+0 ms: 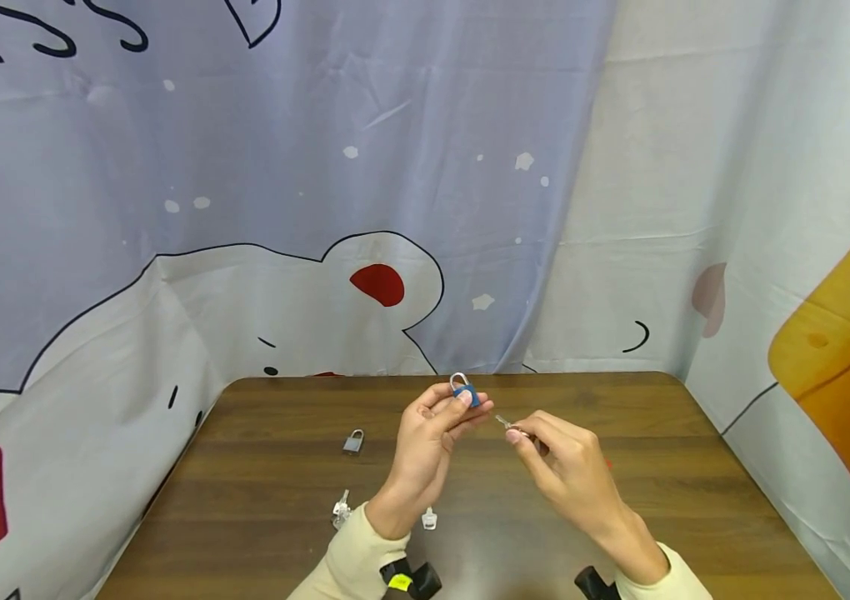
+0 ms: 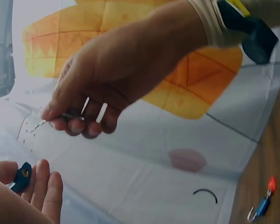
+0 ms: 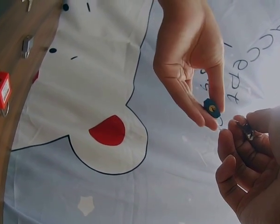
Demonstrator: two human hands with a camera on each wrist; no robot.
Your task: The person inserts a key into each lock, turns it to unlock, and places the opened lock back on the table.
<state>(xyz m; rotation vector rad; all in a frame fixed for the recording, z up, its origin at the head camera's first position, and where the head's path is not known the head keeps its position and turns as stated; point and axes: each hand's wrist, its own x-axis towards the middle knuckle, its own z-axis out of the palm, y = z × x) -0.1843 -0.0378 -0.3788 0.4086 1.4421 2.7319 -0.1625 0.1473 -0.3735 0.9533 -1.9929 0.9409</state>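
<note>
My left hand (image 1: 425,450) is raised over the table and pinches a small blue padlock (image 1: 474,400), its silver shackle pointing up. The padlock's brass keyhole face (image 3: 212,108) shows in the right wrist view. My right hand (image 1: 578,471) pinches a small silver key (image 1: 502,421) between thumb and fingers, its blade directed toward the padlock. Key and padlock are a short gap apart. In the left wrist view, the key blade (image 2: 37,126) sticks out past the right fingertips, and the blue padlock (image 2: 21,177) is between the left thumb and fingers.
A silver padlock (image 1: 353,442) lies left on the wooden table (image 1: 275,483). Several keys (image 1: 341,508) lie near the left sleeve, with another key (image 1: 429,519) beside that wrist. A red padlock (image 3: 1,91) and another blue padlock (image 2: 262,206) also lie there. A printed curtain (image 1: 245,167) hangs behind.
</note>
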